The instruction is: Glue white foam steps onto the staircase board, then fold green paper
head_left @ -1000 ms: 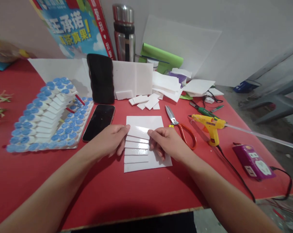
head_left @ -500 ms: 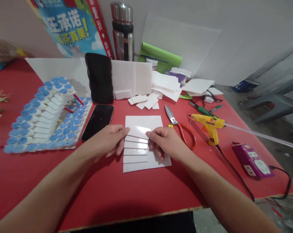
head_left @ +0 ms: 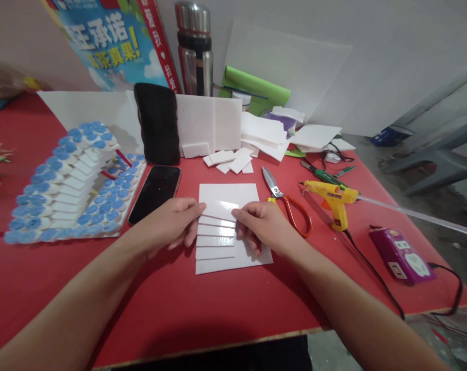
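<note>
A white square board (head_left: 233,195) lies flat on the red table (head_left: 179,304), with several white strips (head_left: 216,241) laid on it in overlapping steps. My left hand (head_left: 170,225) pinches the left end of the topmost white strip (head_left: 220,210). My right hand (head_left: 265,225) pinches its right end, fingers curled and resting on the board. The strip sits at the top of the stepped row.
A black phone (head_left: 155,193) and a blue-and-white stepped model (head_left: 73,180) lie to the left. Orange-handled scissors (head_left: 285,202), a yellow glue gun (head_left: 332,198) and a purple power strip (head_left: 402,256) sit to the right. Loose white pieces (head_left: 229,161), white sheets and a steel flask (head_left: 195,49) stand behind.
Both hands stay on the top strip; nothing has clearly moved apart from a slight shift of the view.
</note>
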A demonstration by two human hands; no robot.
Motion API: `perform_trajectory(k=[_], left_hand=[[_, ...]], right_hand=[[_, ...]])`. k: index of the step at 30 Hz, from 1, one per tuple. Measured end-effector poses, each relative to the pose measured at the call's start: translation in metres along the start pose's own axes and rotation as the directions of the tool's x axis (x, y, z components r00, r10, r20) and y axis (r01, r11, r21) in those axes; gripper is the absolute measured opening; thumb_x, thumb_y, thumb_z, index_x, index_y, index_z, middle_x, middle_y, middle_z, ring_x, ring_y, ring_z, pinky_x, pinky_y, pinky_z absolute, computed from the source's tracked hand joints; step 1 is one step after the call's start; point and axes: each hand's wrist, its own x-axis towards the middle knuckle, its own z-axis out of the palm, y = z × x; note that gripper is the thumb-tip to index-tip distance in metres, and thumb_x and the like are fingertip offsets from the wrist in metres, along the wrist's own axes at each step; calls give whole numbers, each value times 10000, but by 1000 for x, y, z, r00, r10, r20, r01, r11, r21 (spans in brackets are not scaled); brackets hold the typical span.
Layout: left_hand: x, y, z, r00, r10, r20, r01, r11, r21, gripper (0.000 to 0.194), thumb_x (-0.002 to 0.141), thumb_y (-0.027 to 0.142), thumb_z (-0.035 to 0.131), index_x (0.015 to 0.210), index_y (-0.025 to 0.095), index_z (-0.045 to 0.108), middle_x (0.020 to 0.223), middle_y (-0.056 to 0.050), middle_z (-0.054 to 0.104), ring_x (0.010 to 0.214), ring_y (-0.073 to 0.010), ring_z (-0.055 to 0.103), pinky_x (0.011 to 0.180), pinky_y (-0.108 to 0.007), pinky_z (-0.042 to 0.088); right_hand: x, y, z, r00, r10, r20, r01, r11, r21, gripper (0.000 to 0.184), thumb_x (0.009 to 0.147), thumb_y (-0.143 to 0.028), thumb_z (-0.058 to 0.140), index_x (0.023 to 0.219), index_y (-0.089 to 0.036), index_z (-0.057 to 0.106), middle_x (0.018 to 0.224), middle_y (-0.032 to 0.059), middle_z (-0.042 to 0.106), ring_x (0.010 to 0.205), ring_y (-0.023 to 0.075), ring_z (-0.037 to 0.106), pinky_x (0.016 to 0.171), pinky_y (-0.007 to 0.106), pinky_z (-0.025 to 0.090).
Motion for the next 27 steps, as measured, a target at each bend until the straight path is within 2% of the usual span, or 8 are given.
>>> perform_trajectory(k=[7, 17, 24, 27], left_hand=[[-1, -2, -1, 1000, 4, 7, -4, 1000, -7, 472, 1054, 480, 425, 673, 208, 483, 475, -14, 617, 282, -50, 303, 368, -215, 152], [0, -2, -1, 1000, -17, -1, 17, 1000, -21, 373, 1051, 421, 430, 740, 222, 479, 469, 8, 611, 281, -59, 296, 364, -212, 141], [-2, -1, -1, 1000, -25, 7, 25, 999, -31, 410, 1065, 461, 440, 738, 216, 473, 478, 5, 621, 285, -41, 294, 388, -211, 163], [-1, -1, -1, 1000, -21, 7, 21, 999, -42, 395, 1066, 435, 442, 743, 211, 478, 479, 7, 623, 286, -37, 298, 392, -205, 173]], right_hand=[[-3, -4, -2, 1000, 23, 3, -23, 999, -26, 415, 988, -454, 629, 656, -207, 595, 485, -38, 594, 305, 80, 482, 290, 195, 442], [-3, -5, 1, 1000, 24, 0, -24, 1000, -15, 391, 954, -450, 677, 658, -215, 582, 477, -52, 596, 289, 80, 467, 277, 196, 423], [-4, -8, 1, 1000, 25, -5, -25, 1000, -18, 397, 995, -400, 636, 650, -207, 591, 504, -43, 611, 297, 75, 486, 277, 186, 431], [-4, -9, 2, 1000, 30, -1, -30, 999, -28, 402, 1012, -364, 612, 642, -208, 584, 453, -56, 578, 281, 76, 467, 274, 182, 419]])
